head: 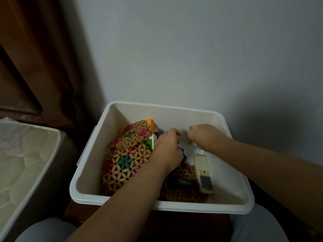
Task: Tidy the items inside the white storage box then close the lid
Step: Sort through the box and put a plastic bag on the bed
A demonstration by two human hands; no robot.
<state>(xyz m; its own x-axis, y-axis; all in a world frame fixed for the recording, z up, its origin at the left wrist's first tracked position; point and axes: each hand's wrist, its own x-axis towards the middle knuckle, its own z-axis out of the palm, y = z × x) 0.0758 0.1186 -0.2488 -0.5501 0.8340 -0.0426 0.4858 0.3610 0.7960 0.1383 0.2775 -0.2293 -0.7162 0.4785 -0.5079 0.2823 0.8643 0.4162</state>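
The white storage box (227, 207) stands open in front of me with no lid on it. Inside, a flower-patterned wooden mat (127, 159) leans along the left side, with a white and orange carton (151, 135) behind it. A second patterned mat (181, 191) lies on the bottom. A cream remote control (203, 173) lies to the right of it. My left hand (168, 147) reaches into the middle, over a dark blue item (183, 156) that is mostly hidden. My right hand (203, 135) is curled near the back wall, over a small clear item (194, 144).
A mattress edge (26, 154) lies to the left. A brown curtain (35, 58) hangs behind it, and a plain wall (192, 58) rises behind the box. The box sits on a dark wooden surface (174, 222). My knees are at the bottom.
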